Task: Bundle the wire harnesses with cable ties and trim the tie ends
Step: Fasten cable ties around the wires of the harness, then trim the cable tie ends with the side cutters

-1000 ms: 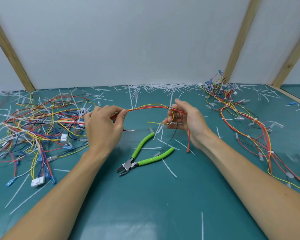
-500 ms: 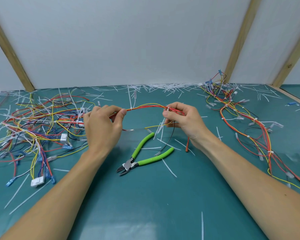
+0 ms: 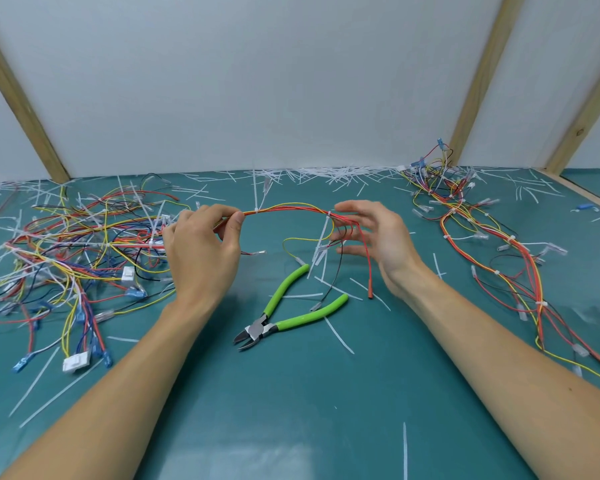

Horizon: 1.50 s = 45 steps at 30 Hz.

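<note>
My left hand (image 3: 201,251) pinches a red and yellow wire harness (image 3: 291,207) between thumb and fingers and holds it above the green mat. The harness arcs rightward to a white cable tie (image 3: 327,223) whose long untrimmed tail hangs down. My right hand (image 3: 378,233) is beside that tie with fingers spread, holding nothing; loose red, black and yellow wire ends dangle in front of its palm. Green-handled cutters (image 3: 284,317) lie on the mat below the harness, jaws pointing left.
A tangled pile of loose wires (image 3: 66,251) with blue and white connectors covers the left of the mat. Tied harnesses (image 3: 499,251) lie along the right. Cut white tie ends (image 3: 336,174) litter the mat, thickest along the back wall.
My right hand has let go of the harness near the cable tie and opened its fingers. The left hand keeps its pinch in the same place.
</note>
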Available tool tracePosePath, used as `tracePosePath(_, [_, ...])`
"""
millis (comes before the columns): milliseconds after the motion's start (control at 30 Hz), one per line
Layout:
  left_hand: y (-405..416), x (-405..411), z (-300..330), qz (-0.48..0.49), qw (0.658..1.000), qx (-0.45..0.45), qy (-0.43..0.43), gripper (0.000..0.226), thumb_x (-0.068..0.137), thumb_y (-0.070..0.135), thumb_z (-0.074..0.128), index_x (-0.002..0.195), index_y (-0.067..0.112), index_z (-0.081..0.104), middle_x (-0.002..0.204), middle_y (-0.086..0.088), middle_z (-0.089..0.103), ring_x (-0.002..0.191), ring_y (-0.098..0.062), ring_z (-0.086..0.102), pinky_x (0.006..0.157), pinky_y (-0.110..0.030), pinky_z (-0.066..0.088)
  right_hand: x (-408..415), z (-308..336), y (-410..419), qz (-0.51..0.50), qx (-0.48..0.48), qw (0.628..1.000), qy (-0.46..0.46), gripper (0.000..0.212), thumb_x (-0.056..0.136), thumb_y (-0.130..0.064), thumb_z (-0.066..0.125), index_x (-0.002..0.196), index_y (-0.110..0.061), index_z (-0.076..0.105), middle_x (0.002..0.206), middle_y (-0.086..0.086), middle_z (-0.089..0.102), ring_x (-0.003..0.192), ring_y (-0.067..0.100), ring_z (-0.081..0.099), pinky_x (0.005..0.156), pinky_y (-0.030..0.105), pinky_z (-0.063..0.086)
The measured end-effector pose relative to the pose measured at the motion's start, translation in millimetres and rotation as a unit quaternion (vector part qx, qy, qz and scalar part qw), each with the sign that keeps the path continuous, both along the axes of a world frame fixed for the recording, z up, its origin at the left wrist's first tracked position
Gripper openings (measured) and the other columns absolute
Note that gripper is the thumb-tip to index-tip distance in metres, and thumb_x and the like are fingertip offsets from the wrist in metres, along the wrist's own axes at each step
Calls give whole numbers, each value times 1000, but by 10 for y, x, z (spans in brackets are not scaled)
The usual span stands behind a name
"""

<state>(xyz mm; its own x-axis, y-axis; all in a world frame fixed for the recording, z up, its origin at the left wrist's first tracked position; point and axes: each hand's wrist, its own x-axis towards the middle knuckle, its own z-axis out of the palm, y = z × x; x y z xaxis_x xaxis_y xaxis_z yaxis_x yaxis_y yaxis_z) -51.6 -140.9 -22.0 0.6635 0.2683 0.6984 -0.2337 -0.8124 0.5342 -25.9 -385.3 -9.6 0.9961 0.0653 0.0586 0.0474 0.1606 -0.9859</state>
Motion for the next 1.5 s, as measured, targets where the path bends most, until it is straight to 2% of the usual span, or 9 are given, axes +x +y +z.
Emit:
tracePosePath(200, [10,6,5,1,1000,-15,3,10,98,30,62,96,27,72,89,10,70,89,-18,58,82,-30,25,54,2,-102,0,-61,997,42,46,107,-44,35,122,-17,69,107,5,77,63,18,65,53,26,43])
tracePosePath(400, [11,-1,27,-5,998,-55,-6,13,100,28,59,97,23,71,90,7,69,90,-20,58,89,-39,36,31,-22,-12,-19,-163,986,-43,39,86,-39,57,103,-8,75,79,-1,76,57,1,57,56,23,41])
tracePosePath(467, [24,1,46,-5,997,-75,-5,15,100,27,57,100,23,71,91,5,70,91,-22,59,93,-47,41,35,-70,-22,-117,-275,949,-103,22,90,-29,63,108,-20,72,83,-8,71,63,-1,52,70,29,41])
tracePosePath(600, [3,0,53,-11,996,-87,21,19,100,20,53,107,24,70,91,6,68,94,-24,59,96,-49,41,-65,6,-41,-252,-339,855,-301,37,79,-8,61,115,-16,62,96,-5,57,80,3,44,76,28,40])
tracePosePath(700, [-21,8,31,-20,996,-70,48,24,100,13,50,113,23,68,93,3,69,93,-26,59,96,-53,43,-263,105,129,-61,-393,819,-414,37,71,-11,59,106,-16,66,100,-8,64,86,3,50,81,29,47])
tracePosePath(800, [-10,25,6,-43,995,-71,61,25,100,10,49,116,19,66,87,2,68,87,-27,59,94,-54,46,-434,38,342,175,-522,762,-341,48,71,-26,55,118,-23,67,113,-10,67,103,12,56,96,37,44])
tracePosePath(867, [-10,30,-12,-50,995,-62,58,24,99,9,50,115,19,65,84,6,66,85,-27,59,91,-55,47,-438,-23,373,235,-573,728,-292,55,74,-39,53,127,-28,64,122,-11,65,116,12,53,103,40,40])
tracePosePath(1067, [-11,44,-35,-63,996,-42,53,24,99,8,51,112,20,67,81,14,63,83,-27,59,86,-53,49,-402,-65,327,224,-613,700,-290,59,78,-60,71,130,-36,61,121,-13,57,114,10,48,105,40,37])
tracePosePath(1500, [29,68,-46,-67,994,-81,36,22,99,12,50,111,22,67,87,3,69,70,-24,54,74,-45,52,-403,-60,344,147,-666,639,-356,42,95,-54,55,115,-18,59,108,-2,64,101,22,57,100,38,39])
